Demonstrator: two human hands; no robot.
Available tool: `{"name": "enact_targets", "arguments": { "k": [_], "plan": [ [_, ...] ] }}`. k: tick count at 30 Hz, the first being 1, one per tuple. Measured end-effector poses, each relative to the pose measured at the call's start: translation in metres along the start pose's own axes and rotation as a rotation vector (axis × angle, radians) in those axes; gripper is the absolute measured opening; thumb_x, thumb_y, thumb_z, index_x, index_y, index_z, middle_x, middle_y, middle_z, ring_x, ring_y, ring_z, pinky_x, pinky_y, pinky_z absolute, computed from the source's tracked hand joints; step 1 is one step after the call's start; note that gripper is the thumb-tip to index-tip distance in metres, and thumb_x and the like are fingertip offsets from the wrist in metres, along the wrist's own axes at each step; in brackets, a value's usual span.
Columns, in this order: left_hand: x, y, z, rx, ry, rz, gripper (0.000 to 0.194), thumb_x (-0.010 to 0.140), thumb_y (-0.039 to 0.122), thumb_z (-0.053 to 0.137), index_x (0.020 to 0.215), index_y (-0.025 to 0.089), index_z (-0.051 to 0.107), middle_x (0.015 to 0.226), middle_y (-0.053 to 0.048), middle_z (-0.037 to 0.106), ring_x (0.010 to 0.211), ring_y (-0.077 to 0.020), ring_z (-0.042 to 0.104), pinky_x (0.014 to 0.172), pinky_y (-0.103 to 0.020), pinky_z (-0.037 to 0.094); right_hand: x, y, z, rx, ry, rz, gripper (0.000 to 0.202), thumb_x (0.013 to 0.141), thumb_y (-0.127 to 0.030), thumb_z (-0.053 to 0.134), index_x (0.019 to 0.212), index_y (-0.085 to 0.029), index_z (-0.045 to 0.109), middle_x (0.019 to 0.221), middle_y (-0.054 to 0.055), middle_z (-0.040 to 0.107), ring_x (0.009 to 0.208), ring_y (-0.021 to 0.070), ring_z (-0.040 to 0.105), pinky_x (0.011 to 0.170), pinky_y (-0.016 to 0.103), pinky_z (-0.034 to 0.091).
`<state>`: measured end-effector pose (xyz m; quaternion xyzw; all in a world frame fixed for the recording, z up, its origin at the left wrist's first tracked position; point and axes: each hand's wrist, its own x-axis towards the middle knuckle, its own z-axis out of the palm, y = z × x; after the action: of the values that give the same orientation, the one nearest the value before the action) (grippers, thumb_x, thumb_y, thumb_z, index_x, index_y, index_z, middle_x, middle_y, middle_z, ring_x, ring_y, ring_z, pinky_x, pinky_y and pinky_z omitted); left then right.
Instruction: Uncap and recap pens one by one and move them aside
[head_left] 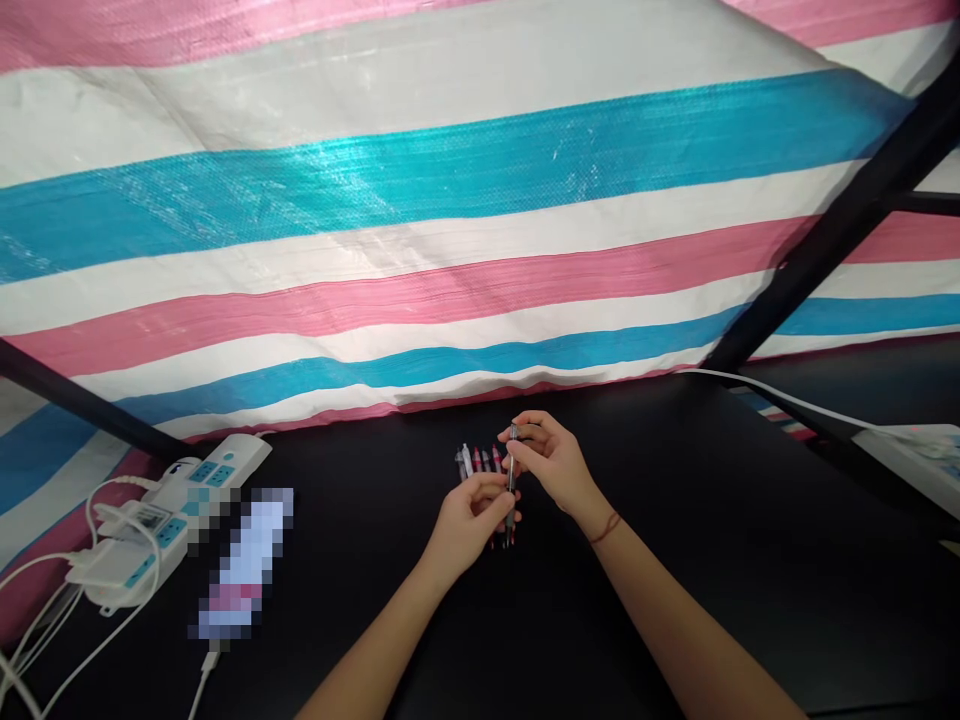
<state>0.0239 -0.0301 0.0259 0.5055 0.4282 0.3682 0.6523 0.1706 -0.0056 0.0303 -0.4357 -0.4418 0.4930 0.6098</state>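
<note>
In the head view, a dark pen [512,470] is held nearly upright between two bare hands above a black table [675,560], near the middle of the scene. The top end of the pen is pinched by the fingers of the right hand [551,460], which are pressed together around it. The lower part of the barrel is gripped by the left hand [471,520], with its fingers curled in and the thumb laid against the pen. A thin dark band is worn on the right wrist.

Just beyond the hands, a short row of pens [480,462] with pink, red and white parts is laid side by side on the table, partly hidden by the left hand. At the far left a white power strip [187,495] with several white plugs and cables is seen, and a blurred object lies just beside it, nearer the middle. A second white power strip [911,450] is set at the far right edge. A striped tarpaulin [450,200] in pink, white and blue is stretched behind the table.
</note>
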Motion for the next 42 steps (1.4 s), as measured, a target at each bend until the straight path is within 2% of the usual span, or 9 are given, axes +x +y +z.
{"name": "enact_targets", "arguments": {
  "k": [14,18,22,27,32,37,42],
  "plan": [
    [0.0003,0.0002,0.0004,-0.013,-0.021,-0.039,0.039,0.064,0.041,0.075,0.089,0.015,0.06,0.084,-0.006,0.068,0.069,-0.0171,0.067,0.058,-0.024,0.049,-0.0017,0.0001,-0.001,-0.007,-0.046,-0.005,0.032,0.065,-0.034,0.072,0.087,-0.02,0.053,0.083,0.005,0.069,0.055,0.0154,0.063,0.049,0.029,0.053],
    [0.0003,0.0002,0.0,-0.017,-0.01,-0.013,0.039,0.064,0.041,0.076,0.088,0.016,0.059,0.082,-0.006,0.069,0.069,-0.0174,0.067,0.058,-0.025,0.049,-0.0014,0.001,-0.0013,-0.002,-0.029,0.003,0.038,0.065,-0.034,0.072,0.094,-0.022,0.052,0.085,0.005,0.07,0.057,0.0157,0.064,0.049,0.029,0.053],
    [0.0005,-0.0001,0.0001,0.005,-0.013,-0.003,0.037,0.064,0.039,0.076,0.086,0.015,0.06,0.079,-0.006,0.069,0.069,-0.0181,0.067,0.06,-0.027,0.05,-0.0012,0.0017,-0.0017,0.005,-0.058,0.002,0.031,0.065,-0.033,0.072,0.087,-0.021,0.053,0.083,0.004,0.069,0.056,0.0154,0.064,0.049,0.029,0.053],
    [0.0009,-0.0001,-0.0007,0.015,-0.005,0.014,0.036,0.065,0.039,0.075,0.087,0.015,0.061,0.077,-0.006,0.069,0.069,-0.0182,0.067,0.061,-0.028,0.051,-0.0008,0.002,-0.0022,0.026,-0.051,0.015,0.034,0.065,-0.032,0.072,0.092,-0.021,0.054,0.085,0.004,0.069,0.057,0.0152,0.064,0.05,0.029,0.053],
    [0.0005,-0.0005,-0.0005,0.028,-0.019,-0.007,0.036,0.064,0.039,0.075,0.087,0.015,0.061,0.077,-0.007,0.069,0.07,-0.0188,0.067,0.062,-0.029,0.051,-0.0008,0.0031,-0.0032,-0.001,-0.063,0.009,0.03,0.065,-0.032,0.072,0.088,-0.02,0.057,0.081,0.005,0.069,0.057,0.016,0.064,0.049,0.03,0.053],
    [0.0004,0.0021,0.0001,0.034,0.001,-0.007,0.036,0.065,0.038,0.075,0.088,0.014,0.062,0.077,-0.006,0.069,0.069,-0.0185,0.067,0.063,-0.029,0.052,-0.0009,0.0035,-0.002,0.022,-0.056,0.018,0.037,0.067,-0.031,0.071,0.099,-0.02,0.056,0.085,0.005,0.069,0.058,0.0155,0.065,0.049,0.028,0.053],
    [0.0017,0.0012,-0.0011,0.066,-0.008,0.005,0.034,0.066,0.038,0.074,0.087,0.014,0.062,0.075,-0.005,0.069,0.069,-0.0178,0.066,0.062,-0.028,0.051,-0.0002,0.0062,-0.0028,0.035,-0.063,0.004,0.03,0.066,-0.03,0.072,0.09,-0.019,0.057,0.082,0.005,0.069,0.057,0.0146,0.064,0.049,0.027,0.052]
  ]
}}
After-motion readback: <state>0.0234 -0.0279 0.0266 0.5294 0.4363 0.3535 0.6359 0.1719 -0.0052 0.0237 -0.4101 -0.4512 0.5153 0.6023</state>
